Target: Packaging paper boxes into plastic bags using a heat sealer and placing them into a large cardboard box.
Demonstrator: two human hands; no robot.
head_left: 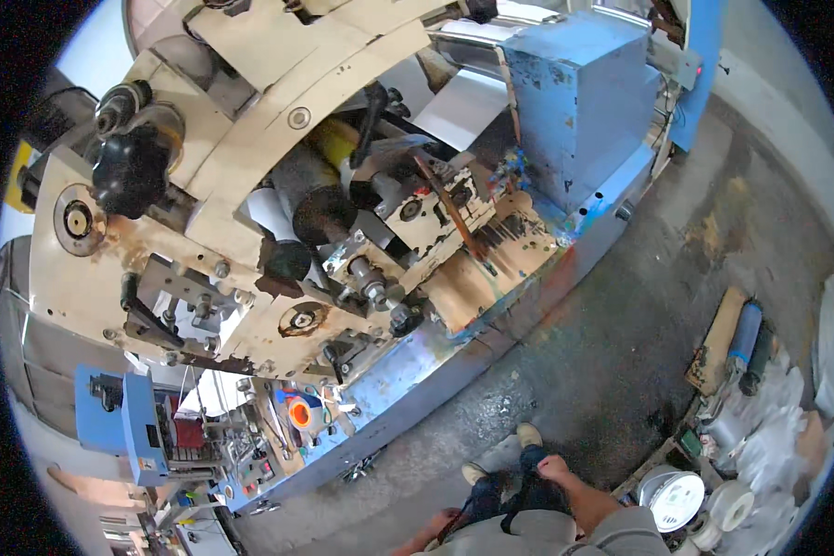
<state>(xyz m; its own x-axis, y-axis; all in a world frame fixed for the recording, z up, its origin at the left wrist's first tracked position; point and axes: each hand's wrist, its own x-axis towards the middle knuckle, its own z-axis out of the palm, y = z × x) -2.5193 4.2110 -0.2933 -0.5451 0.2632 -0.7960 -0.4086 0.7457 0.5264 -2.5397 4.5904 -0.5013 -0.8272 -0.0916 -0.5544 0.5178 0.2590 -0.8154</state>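
Note:
My right hand (554, 468) hangs low beside my leg, its fingers curled closed, and nothing sticks out of it. My left hand (448, 515) is low in front of my body, partly lost against dark clothing, so its fingers cannot be made out. Neither hand touches the large cream and blue roller machine (296, 120) that stands ahead and to the left. On the machine's ledge lies a brown, ink-stained sheet (477, 283). A long reddish-brown stick (454, 211) leans over the sheet's far side.
Along the machine's blue base sit an orange and white container (301, 414) and several small tools. At the right stand a white bucket (672, 500), tape-like rolls (730, 503), crumpled clear plastic (760, 422) and a blue cylinder (745, 332). Stained grey floor (593, 371) lies between.

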